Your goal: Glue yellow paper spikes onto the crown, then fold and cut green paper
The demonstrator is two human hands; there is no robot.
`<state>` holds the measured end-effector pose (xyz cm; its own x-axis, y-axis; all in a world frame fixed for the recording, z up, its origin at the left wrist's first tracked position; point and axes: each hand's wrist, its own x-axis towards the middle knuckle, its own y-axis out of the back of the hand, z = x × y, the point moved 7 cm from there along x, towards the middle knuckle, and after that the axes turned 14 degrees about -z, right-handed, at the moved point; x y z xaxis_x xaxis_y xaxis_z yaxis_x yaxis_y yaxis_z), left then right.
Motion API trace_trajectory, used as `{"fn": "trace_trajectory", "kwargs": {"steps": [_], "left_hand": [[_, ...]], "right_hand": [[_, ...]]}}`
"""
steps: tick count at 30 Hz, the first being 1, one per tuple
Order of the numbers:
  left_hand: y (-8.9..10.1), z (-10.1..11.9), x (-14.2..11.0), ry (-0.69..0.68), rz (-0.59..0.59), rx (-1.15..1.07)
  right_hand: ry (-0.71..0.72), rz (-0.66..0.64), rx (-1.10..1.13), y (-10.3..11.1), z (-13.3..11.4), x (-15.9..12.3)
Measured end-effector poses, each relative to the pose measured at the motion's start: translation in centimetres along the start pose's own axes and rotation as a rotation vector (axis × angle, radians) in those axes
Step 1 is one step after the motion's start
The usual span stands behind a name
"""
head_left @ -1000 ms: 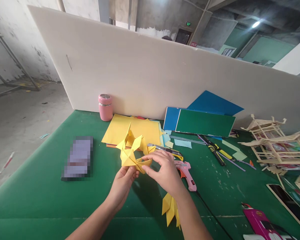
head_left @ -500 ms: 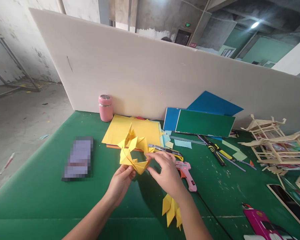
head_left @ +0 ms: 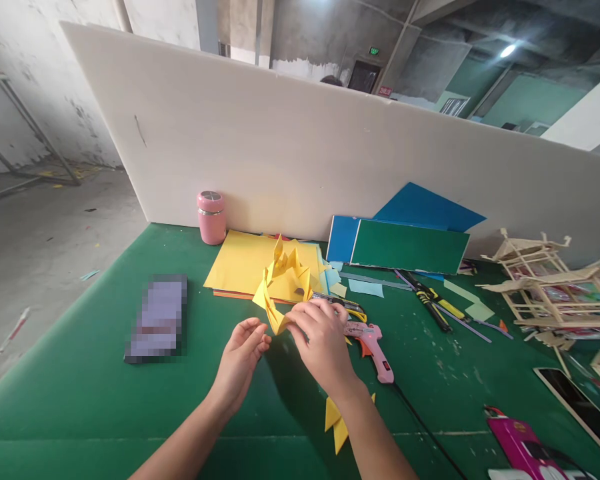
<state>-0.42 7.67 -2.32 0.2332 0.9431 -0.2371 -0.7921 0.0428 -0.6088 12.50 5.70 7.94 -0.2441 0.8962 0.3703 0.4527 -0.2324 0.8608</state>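
Observation:
A ring of folded yellow paper pieces [head_left: 276, 313], its points standing up, is held above the green table. My right hand [head_left: 323, 337] pinches the ring's near right edge between thumb and fingers. Just left of the ring, my left hand [head_left: 245, 350] is apart from it, fingers curled in with the thumb against them and nothing visible in them. Under my right forearm lie more folded yellow paper pieces [head_left: 336, 427], partly hidden. Beyond my right hand are a pink glue gun [head_left: 377, 350] and a utility knife [head_left: 347, 308], its near part covered by my fingers.
Yellow paper sheets [head_left: 240, 263] lie stacked behind the ring, near a pink thermos [head_left: 212, 219]. A blurred-out purple rectangle [head_left: 160, 313] is at left. To the right are pliers [head_left: 433, 307], a wooden stick model [head_left: 555, 287] and a magenta pack [head_left: 517, 443]. A white board [head_left: 280, 147] stands behind.
My left hand has let go of the paper ring and drawn its fingers in. The ring has turned and tilted in my right hand, which has shifted slightly left.

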Motion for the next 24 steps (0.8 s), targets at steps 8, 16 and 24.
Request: {"fn": "trace_trajectory", "kwargs": {"steps": [8, 16, 24], "left_hand": [[0.3, 1.4, -1.5, -0.275, 0.096, 0.208], [-6.8, 0.4, -5.5, -0.56, -0.674, 0.838], [-8.7, -5.5, -6.4, -0.308, -1.171, 1.424]], "right_hand": [[-0.123, 0.092, -0.034, 1.9, 4.4, -2.4], [-0.759, 0.032, 0.016, 4.1, 15.0, -11.3], [-0.814, -0.215, 0.232, 1.1, 16.0, -12.4]]}}
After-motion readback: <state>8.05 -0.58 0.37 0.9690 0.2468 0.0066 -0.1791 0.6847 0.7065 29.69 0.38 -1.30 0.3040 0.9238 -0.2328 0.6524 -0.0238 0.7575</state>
